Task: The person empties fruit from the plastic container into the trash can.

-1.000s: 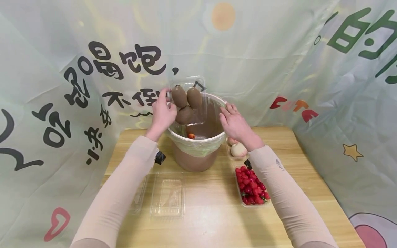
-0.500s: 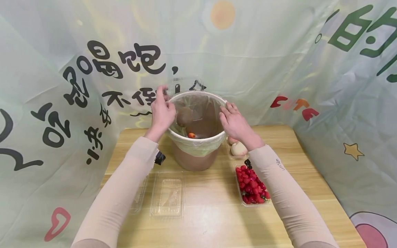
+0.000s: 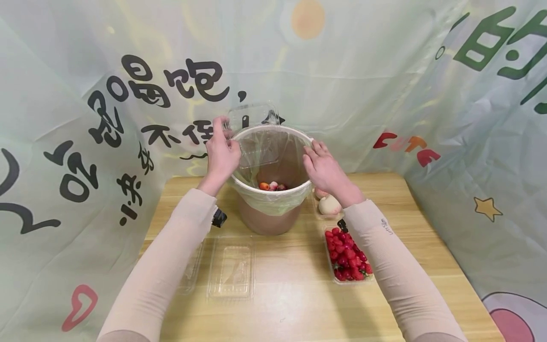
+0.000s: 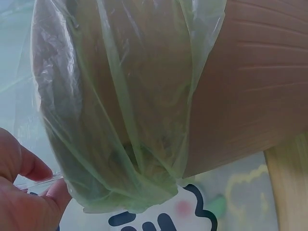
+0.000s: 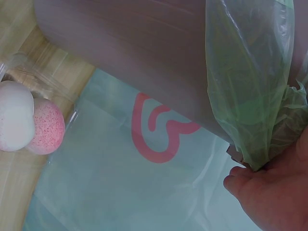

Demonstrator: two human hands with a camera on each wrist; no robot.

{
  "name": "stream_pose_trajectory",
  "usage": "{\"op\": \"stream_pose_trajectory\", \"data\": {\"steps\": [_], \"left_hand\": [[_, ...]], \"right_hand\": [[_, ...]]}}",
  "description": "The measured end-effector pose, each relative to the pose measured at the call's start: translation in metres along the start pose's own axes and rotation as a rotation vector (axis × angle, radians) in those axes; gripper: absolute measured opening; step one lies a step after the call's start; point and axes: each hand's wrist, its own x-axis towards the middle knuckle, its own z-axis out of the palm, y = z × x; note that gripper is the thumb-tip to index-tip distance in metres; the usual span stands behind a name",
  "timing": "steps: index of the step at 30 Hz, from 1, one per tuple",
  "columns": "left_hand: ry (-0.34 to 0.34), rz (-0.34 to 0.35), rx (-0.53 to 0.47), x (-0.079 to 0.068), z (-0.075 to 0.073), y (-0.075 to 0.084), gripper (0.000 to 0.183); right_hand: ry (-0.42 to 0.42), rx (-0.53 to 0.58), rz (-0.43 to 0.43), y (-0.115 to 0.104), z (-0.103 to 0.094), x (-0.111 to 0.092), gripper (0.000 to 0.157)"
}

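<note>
My left hand (image 3: pixel 223 154) pinches a clear plastic fruit box (image 3: pixel 258 154) by its left edge. The box is tipped up over the mouth of a brown trash bin (image 3: pixel 270 224), and no fruit shows in it. A thin greenish bag (image 3: pixel 273 205) lines the bin and folds over its white rim. Down inside are an orange-red fruit (image 3: pixel 264 186), a pinkish-white one and a dark one. On the right side, my right hand (image 3: pixel 323 167) grips the bin's rim with the bag under its fingers. In the right wrist view those fingers (image 5: pixel 236 180) curl at the bag's edge.
Two clear plastic trays (image 3: pixel 232 270) lie at the table's front left, one partly behind the left forearm. A box of red berries (image 3: pixel 348 256) stands by the right forearm. Pale pink peaches (image 3: pixel 329 205) sit in a box right of the bin. Printed cloth hangs behind.
Three brown kiwis have slid out of the tilted box into the bin, where more fruit now shows at the bottom. The left hand still holds the box; the right hand stays on the rim.
</note>
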Motion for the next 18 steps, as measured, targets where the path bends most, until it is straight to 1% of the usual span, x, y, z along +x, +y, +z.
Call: {"op": "stream_pose_trajectory", "data": {"steps": [12,18], "left_hand": [[-0.025,-0.02,0.001,0.001,-0.002,0.003,0.054],[-0.033,-0.013,0.005,0.0,-0.006,0.011,0.053]], "right_hand": [[-0.001,-0.001,-0.001,0.001,0.001,0.0,0.058],[-0.003,0.005,0.003,0.0,0.0,0.0,0.058]]}}
